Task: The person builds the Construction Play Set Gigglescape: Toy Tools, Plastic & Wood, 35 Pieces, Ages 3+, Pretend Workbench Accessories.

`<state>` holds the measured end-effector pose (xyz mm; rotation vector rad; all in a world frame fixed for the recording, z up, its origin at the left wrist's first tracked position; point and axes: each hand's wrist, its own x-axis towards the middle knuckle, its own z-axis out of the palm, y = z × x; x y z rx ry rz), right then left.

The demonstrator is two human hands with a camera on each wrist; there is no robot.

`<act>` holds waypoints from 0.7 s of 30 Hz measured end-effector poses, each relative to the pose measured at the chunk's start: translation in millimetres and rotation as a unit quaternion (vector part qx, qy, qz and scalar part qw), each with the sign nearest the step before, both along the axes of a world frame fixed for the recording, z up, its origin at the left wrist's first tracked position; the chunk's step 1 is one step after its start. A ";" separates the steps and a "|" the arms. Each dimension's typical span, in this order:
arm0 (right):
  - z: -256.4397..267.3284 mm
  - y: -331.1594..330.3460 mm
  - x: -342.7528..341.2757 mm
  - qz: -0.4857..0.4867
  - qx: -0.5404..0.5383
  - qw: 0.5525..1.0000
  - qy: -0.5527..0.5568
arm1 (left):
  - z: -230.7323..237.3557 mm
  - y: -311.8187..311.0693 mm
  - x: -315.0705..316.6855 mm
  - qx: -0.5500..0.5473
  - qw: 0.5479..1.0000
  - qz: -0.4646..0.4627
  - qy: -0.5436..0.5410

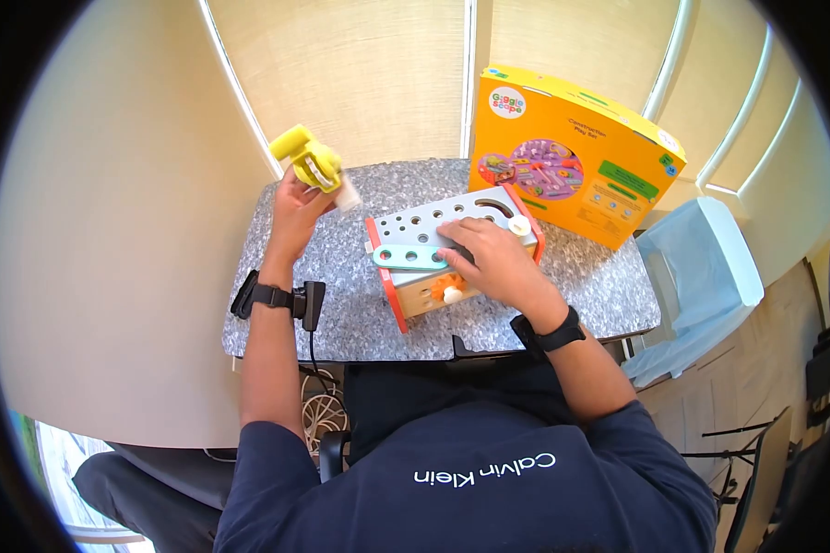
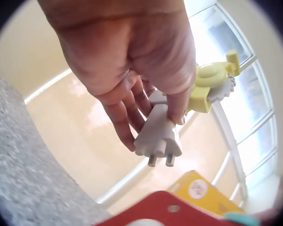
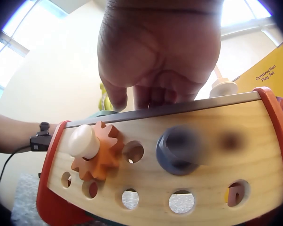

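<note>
My left hand (image 1: 297, 214) holds up a yellow toy saw (image 1: 309, 158) with a grey toothed disc, over the table's left side. In the left wrist view the fingers and thumb grip a whitish plug-shaped piece (image 2: 159, 132) with prongs, beside the yellow part (image 2: 200, 96). My right hand (image 1: 500, 263) rests on the grey top of a wooden toy workbench (image 1: 421, 300) with red ends, fingertips at a teal strip (image 1: 398, 257) with holes. On its front are an orange gear (image 3: 104, 153), a white peg (image 3: 83, 142) and a dark blue round piece (image 3: 172, 150).
A yellow box (image 1: 563, 157) stands behind the workbench at the right. A bin with a light blue liner (image 1: 710, 267) is right of the grey speckled table (image 1: 341, 318). A black cable (image 1: 314, 355) hangs from the left wrist device over the front edge.
</note>
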<state>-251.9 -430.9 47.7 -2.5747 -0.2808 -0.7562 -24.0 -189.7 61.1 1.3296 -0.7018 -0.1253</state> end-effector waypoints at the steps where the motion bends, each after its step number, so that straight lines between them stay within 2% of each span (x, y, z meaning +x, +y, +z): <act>1: 1.1 -0.1 -0.6 0.001 -0.001 1.000 0.001 | 7.0 -5.6 -8.9 -0.001 1.000 0.001 0.001; 3: 2.7 -0.4 -1.5 0.004 -0.009 1.000 -0.003 | 16.0 -14.6 -22.0 0.043 0.996 -0.068 -0.041; 4: 3.1 -0.6 -1.6 0.004 -0.009 1.000 -0.003 | 18.1 -18.8 -27.8 0.068 0.988 -0.084 -0.110; 8: 2.8 -2.1 -1.4 0.006 -0.006 1.000 -0.004 | 10.0 -26.6 -36.5 0.101 0.985 -0.099 -0.101; 15: 3.1 -1.2 -2.3 0.002 -0.007 1.000 -0.006 | -2.8 -33.8 -37.8 0.080 0.990 -0.092 -0.071; 21: 1.4 -1.4 -1.8 0.000 0.010 1.000 -0.001 | -5.3 -33.7 -41.0 0.130 0.985 -0.093 -0.059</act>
